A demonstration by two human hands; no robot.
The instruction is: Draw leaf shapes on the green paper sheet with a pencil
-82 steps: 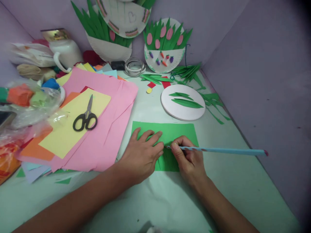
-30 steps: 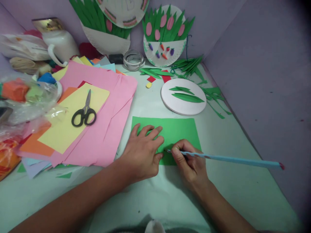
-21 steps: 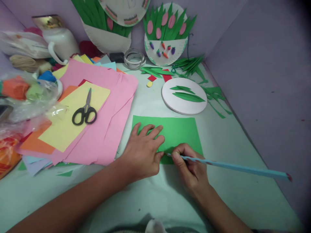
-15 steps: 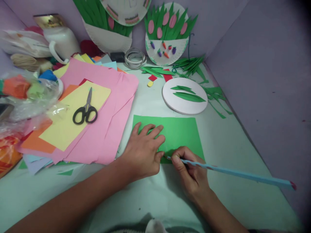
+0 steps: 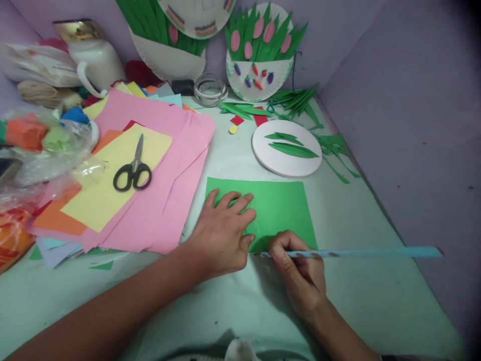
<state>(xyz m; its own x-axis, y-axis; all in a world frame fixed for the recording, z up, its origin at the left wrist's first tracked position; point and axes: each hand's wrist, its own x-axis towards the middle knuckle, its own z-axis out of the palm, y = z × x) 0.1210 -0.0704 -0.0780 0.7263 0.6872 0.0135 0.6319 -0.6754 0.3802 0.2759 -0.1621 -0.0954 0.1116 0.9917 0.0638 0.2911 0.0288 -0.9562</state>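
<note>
Lilac walls, mint table bearing green paper.

White mug, back left; rings beside black block

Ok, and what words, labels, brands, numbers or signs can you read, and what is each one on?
No readable text anywhere in view.
Top paper plate: faint lines, cut off by the frame, unreadable.
White plastic bag, upper left: faint marks, too blurred.
Orange wrapper, left edge: pattern too blurred.
Blue pencil: no lettering can be made out.
</note>
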